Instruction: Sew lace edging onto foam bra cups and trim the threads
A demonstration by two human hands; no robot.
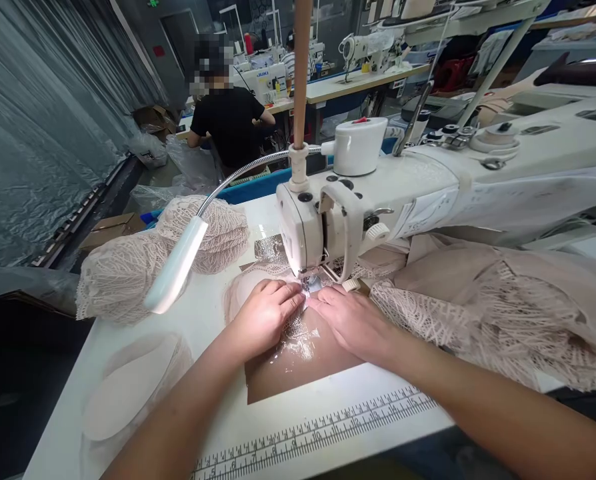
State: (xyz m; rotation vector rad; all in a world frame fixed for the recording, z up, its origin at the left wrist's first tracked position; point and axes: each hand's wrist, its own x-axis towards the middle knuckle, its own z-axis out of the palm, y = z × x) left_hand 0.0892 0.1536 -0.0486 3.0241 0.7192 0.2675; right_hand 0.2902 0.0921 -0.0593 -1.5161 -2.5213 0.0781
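Observation:
Close in front of the needle of a white sewing machine (298, 233), both my hands are bent over pale beige lace fabric. My left hand (268, 313) lies to the left of the presser foot (308, 283), its fingers together and pressing the fabric down. From the right, my right hand (353, 320) meets it, thumb and fingers closed at the fabric's edge. The lace fabric (248, 280) spreads behind and left of my left hand, running under the machine head. My fingers hide most of the edge between them. Shiny brown covering (303, 373) lies on the bed beneath my hands.
Bundled lace pieces (203, 233) sit at the back left under a lamp (178, 267). An oval cup piece (128, 393) lies front left. Heaped lace (478, 307) covers the right. A printed ruler (318, 437) lines the front edge. A person (228, 120) sits beyond.

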